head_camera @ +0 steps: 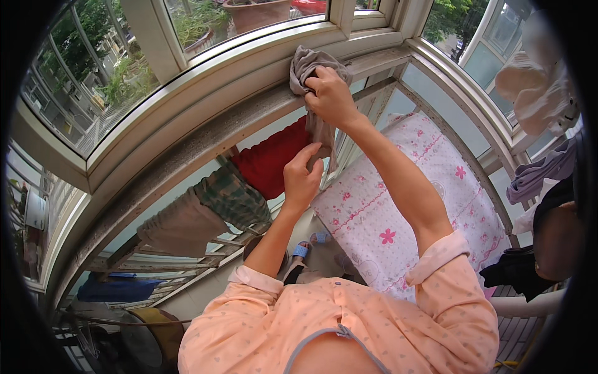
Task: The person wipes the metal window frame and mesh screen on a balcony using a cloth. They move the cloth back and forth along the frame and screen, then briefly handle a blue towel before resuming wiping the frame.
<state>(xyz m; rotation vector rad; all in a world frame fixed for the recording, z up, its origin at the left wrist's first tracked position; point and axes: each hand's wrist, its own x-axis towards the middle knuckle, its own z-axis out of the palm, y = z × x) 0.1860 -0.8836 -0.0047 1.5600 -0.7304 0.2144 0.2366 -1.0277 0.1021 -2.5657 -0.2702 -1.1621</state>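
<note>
My right hand [331, 96] grips a bunched grey cloth [303, 70] and presses it against the sill below the window frame. Lower down, my left hand [300, 180] is raised with thumb and fingers curved and apart. Close to its fingertips hangs a length of pale grey-brown fabric [320, 125]; my right hand hides whether it joins the bunched cloth. The window sill ledge [252, 114] looks speckled and dirty to the left of the cloth.
Under the ledge, a red cloth [275, 159], a checked green cloth [233, 196] and a beige cloth [184, 224] hang on a rack. A flower-patterned cover [392, 219] lies over a boxy thing at right. Clothes [542, 168] hang at far right. Potted plants [257, 14] stand outside.
</note>
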